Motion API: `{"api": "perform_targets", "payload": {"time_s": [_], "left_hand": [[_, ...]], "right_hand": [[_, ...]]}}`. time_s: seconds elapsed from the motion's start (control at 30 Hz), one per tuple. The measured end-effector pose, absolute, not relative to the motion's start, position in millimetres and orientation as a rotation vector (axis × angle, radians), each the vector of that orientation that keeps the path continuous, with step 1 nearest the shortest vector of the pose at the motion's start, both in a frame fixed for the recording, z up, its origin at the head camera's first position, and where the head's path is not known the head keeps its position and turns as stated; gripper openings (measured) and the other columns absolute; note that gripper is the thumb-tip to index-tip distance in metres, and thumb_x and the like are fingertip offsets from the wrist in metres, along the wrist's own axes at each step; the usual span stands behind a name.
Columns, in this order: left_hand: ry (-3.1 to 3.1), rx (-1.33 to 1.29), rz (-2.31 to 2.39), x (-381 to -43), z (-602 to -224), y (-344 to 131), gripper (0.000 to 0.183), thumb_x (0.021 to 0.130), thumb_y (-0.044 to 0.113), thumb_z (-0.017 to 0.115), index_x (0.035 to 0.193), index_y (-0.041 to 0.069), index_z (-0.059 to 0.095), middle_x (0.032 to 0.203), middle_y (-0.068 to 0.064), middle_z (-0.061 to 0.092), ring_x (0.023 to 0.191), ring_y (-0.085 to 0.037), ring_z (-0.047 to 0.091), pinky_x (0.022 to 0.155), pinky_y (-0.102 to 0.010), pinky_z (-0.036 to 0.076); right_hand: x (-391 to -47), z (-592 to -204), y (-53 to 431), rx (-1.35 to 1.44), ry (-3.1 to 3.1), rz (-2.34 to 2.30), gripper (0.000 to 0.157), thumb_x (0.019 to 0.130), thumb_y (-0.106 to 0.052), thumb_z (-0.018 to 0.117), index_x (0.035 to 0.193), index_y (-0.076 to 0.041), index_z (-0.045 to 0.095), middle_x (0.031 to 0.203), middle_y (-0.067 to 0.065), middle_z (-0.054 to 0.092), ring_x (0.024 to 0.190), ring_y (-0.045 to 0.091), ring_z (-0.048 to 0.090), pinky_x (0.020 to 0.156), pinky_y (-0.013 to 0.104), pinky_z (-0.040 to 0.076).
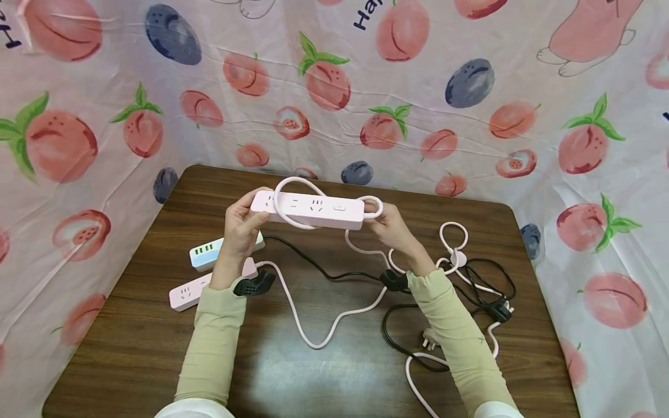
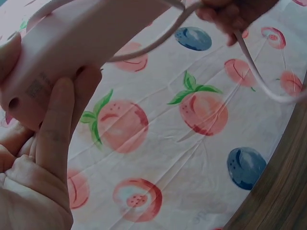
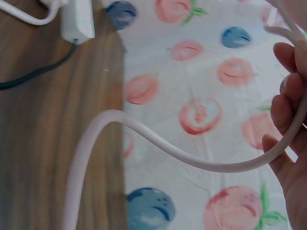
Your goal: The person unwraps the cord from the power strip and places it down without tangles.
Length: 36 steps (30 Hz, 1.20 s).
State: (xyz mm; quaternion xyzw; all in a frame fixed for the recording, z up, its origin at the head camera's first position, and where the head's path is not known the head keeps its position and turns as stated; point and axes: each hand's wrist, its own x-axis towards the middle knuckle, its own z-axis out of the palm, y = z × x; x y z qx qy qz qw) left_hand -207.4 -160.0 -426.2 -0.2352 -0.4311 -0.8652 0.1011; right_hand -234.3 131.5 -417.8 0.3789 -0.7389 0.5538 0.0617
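Note:
A pink power strip (image 1: 334, 219) is held up above the table, its socket face toward the head camera. My left hand (image 1: 240, 226) grips its left end, thumb on the front edge and fingers behind. In the left wrist view, fingertips press the underside of the strip (image 2: 72, 48), by its label and screw holes. At the other end, my right hand (image 1: 392, 227) holds the strip's pink cord (image 1: 373, 199) where it bends back. One loop of cord passes over the strip's face. In the right wrist view, the cord (image 3: 192, 160) runs through the curled fingers and hangs down.
On the brown wooden table (image 1: 157, 261), a white-and-blue USB power strip (image 1: 206, 253) and another pink power strip (image 1: 188, 293) lie at left. Tangled black cords (image 1: 486, 278), pink cords and a black plug (image 1: 500, 312) lie at right. A fruit-print cloth (image 1: 324, 139) hangs behind.

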Motion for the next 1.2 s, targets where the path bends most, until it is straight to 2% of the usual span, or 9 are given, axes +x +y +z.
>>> {"api": "perform_targets", "payload": {"time_s": [0.17, 0.27, 0.37, 0.53, 0.7, 0.8, 0.87, 1.0, 1.2], "left_hand": [[-1.331, -0.789, -2.589, -207, -430, -164, 0.033, 0.080, -0.004, 0.069, 0.112, -0.002, 0.062, 0.104, -0.010, 0.065, 0.090, -0.012, 0.061, 0.076, -0.019, 0.052], [-1.377, -0.825, -2.591, -208, -433, -164, 0.034, 0.080, -0.002, 0.070, 0.113, -0.001, 0.062, 0.104, -0.009, 0.065, 0.092, -0.013, 0.061, 0.076, -0.020, 0.052], [-1.407, -0.809, -2.576, -209, -434, -163, 0.035, 0.080, -0.003, 0.070, 0.113, 0.001, 0.062, 0.104, -0.009, 0.064, 0.092, -0.013, 0.060, 0.076, -0.020, 0.052], [-1.409, -0.707, -2.522, -210, -435, -162, 0.035, 0.079, -0.002, 0.072, 0.112, 0.001, 0.063, 0.102, -0.008, 0.065, 0.089, -0.012, 0.061, 0.074, -0.019, 0.052], [-1.359, -0.614, -2.457, -212, -434, -161, 0.034, 0.078, -0.005, 0.071, 0.111, -0.002, 0.063, 0.100, -0.008, 0.065, 0.089, -0.012, 0.062, 0.074, -0.018, 0.052], [-1.313, -0.549, -2.427, -212, -433, -161, 0.033, 0.078, -0.004, 0.072, 0.110, -0.004, 0.062, 0.098, -0.007, 0.065, 0.089, -0.012, 0.062, 0.075, -0.018, 0.052], [-1.275, -0.508, -2.423, -212, -432, -162, 0.033, 0.078, -0.004, 0.072, 0.110, -0.005, 0.062, 0.097, -0.008, 0.065, 0.088, -0.012, 0.062, 0.074, -0.019, 0.052], [-1.211, -0.472, -2.439, -211, -428, -164, 0.032, 0.079, -0.003, 0.072, 0.109, -0.005, 0.062, 0.097, -0.009, 0.065, 0.087, -0.013, 0.063, 0.073, -0.021, 0.053], [-1.163, -0.471, -2.486, -208, -424, -167, 0.031, 0.080, -0.005, 0.069, 0.111, -0.006, 0.061, 0.097, -0.010, 0.065, 0.085, -0.015, 0.065, 0.072, -0.023, 0.055]], "right_hand": [[-239, -407, 143, 1.157, -2.104, 1.705, 0.015, 0.087, 0.001, 0.059, 0.093, 0.014, 0.063, 0.078, 0.013, 0.060, 0.073, 0.007, 0.048, 0.063, 0.019, 0.039], [-237, -398, 149, 1.104, -2.073, 1.747, 0.010, 0.085, 0.015, 0.056, 0.092, 0.016, 0.062, 0.077, 0.003, 0.059, 0.069, 0.007, 0.046, 0.058, 0.018, 0.036], [-230, -385, 154, 1.073, -2.071, 1.754, 0.018, 0.080, 0.025, 0.052, 0.090, 0.015, 0.063, 0.074, -0.001, 0.055, 0.067, 0.007, 0.043, 0.055, 0.019, 0.034], [-213, -363, 164, 1.185, -2.082, 1.708, 0.014, 0.084, 0.015, 0.057, 0.090, 0.007, 0.066, 0.071, 0.002, 0.054, 0.066, 0.010, 0.044, 0.057, 0.022, 0.036], [-199, -357, 172, 1.490, -2.048, 1.687, 0.011, 0.089, -0.003, 0.061, 0.091, 0.006, 0.068, 0.069, 0.003, 0.054, 0.064, 0.012, 0.043, 0.056, 0.024, 0.034], [-193, -362, 174, 1.665, -2.067, 1.650, 0.012, 0.089, -0.006, 0.062, 0.091, 0.005, 0.068, 0.069, 0.002, 0.055, 0.064, 0.013, 0.043, 0.058, 0.026, 0.034], [-191, -367, 174, 1.729, -2.123, 1.597, 0.006, 0.087, -0.003, 0.064, 0.090, 0.001, 0.068, 0.067, 0.000, 0.054, 0.065, 0.013, 0.044, 0.060, 0.026, 0.035], [-192, -379, 178, 1.746, -2.299, 1.436, 0.014, 0.081, 0.004, 0.068, 0.088, -0.008, 0.070, 0.065, -0.005, 0.053, 0.065, 0.010, 0.044, 0.061, 0.025, 0.036], [-206, -398, 186, 1.505, -2.582, 1.205, 0.010, 0.081, 0.002, 0.067, 0.085, -0.005, 0.073, 0.066, -0.006, 0.056, 0.061, 0.005, 0.045, 0.057, 0.023, 0.037]]}}
